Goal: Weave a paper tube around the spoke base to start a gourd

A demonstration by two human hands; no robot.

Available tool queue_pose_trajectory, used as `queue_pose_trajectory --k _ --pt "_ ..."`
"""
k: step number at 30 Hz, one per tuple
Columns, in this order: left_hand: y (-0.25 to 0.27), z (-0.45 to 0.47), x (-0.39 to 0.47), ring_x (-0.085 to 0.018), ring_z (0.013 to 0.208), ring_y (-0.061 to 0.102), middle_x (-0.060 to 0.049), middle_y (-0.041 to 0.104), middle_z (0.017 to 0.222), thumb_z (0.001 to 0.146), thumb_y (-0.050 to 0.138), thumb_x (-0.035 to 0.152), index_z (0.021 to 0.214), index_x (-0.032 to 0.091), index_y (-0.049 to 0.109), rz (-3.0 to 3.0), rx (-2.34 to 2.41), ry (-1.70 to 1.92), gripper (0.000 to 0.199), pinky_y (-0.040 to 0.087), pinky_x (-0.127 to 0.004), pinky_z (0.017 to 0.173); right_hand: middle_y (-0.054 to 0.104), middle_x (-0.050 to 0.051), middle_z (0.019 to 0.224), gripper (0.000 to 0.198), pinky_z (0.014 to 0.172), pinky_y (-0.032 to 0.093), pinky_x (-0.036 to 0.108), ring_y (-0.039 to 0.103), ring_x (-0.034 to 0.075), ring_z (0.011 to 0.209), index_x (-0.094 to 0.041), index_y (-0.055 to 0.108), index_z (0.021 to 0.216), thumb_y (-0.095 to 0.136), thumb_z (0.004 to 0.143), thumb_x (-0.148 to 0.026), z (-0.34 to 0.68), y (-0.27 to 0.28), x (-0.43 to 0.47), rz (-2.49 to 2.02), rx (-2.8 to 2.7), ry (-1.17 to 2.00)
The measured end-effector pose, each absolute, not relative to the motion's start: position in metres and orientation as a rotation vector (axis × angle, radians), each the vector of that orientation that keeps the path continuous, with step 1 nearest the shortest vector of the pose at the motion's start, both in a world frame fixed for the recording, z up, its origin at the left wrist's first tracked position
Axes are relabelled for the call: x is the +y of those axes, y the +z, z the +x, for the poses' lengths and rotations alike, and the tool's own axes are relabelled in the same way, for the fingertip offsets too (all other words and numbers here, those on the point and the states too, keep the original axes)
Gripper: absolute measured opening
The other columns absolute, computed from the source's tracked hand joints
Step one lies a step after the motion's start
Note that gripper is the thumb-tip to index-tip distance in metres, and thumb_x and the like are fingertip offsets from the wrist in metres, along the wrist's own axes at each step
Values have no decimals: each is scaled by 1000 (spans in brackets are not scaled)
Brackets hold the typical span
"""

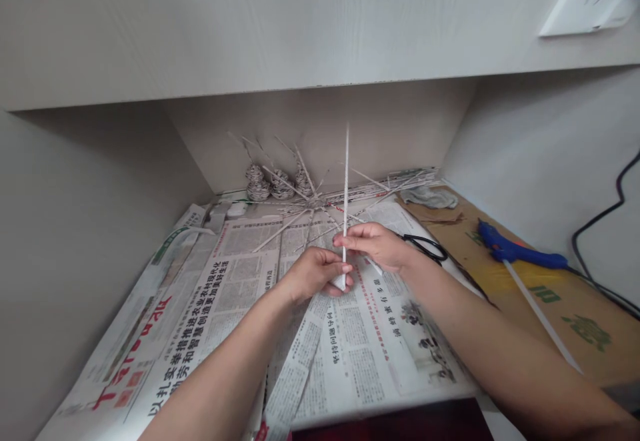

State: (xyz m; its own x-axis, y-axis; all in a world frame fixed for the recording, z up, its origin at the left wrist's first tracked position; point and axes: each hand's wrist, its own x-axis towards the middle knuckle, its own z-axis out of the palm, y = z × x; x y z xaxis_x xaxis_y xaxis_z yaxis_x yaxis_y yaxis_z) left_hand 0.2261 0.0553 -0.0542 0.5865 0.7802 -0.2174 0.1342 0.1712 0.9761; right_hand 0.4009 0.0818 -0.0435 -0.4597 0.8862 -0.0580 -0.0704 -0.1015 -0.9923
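Both hands hold a thin white rolled paper stick [346, 187] that points up and away from me. My left hand [320, 273] pinches its lower end, where a strip of newspaper [305, 347] trails down toward me. My right hand [370, 244] has its fingers closed round the stick a little higher. Beyond the hands lies a star-shaped frame of paper sticks [315, 202], its spokes spread over the newspaper. Black-handled scissors [427, 246] lie just past my right wrist, partly hidden by it.
Newspaper sheets [245, 281] cover the table. Three small woven paper gourds [281, 185] stand at the back, left of a bundle of paper sticks [410, 179]. To the right, a blue glue gun [520, 251] and a grey cloth [429, 197] rest on cardboard [525, 321]. A cabinet panel [300, 27] overhangs.
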Motion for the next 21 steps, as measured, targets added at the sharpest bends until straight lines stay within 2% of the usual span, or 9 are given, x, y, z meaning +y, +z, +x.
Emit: queue_pose_trajectory --k 3,7,12,16,21 --pt "-55 226 56 -16 69 62 -12 67 79 69 64 47 78 10 65 1341 866 549 38 52 -26 56 62 0 70 24 63 43 24 54 9 64 -15 64 66 75 62 -36 400 -44 83 -945 -1329 1555" --pt "-56 226 56 -16 70 62 -11 66 81 70 63 46 78 10 65 1332 858 558 38 52 -28 58 65 3 80 27 63 43 24 55 11 67 -15 69 80 73 66 -37 401 -45 84 -945 -1398 1633" --pt "-57 226 56 -16 69 61 -10 66 80 70 63 46 76 10 65 1374 851 560 36 52 -28 58 65 2 75 23 65 44 25 57 12 70 -15 67 68 75 62 -36 401 -46 85 -953 -1295 1567" --pt "-57 226 55 -15 69 61 -10 66 80 70 62 46 77 11 64 1376 866 561 36 52 -26 56 67 5 90 25 70 45 26 59 15 83 -16 69 80 72 66 -37 403 -45 86 -909 -1305 1597" --pt "-56 226 55 -15 69 62 -9 66 79 69 63 45 77 11 65 1387 871 540 35 52 -26 56 67 2 77 20 68 43 25 58 13 75 -16 68 69 74 64 -34 403 -45 86 -968 -1297 1479"
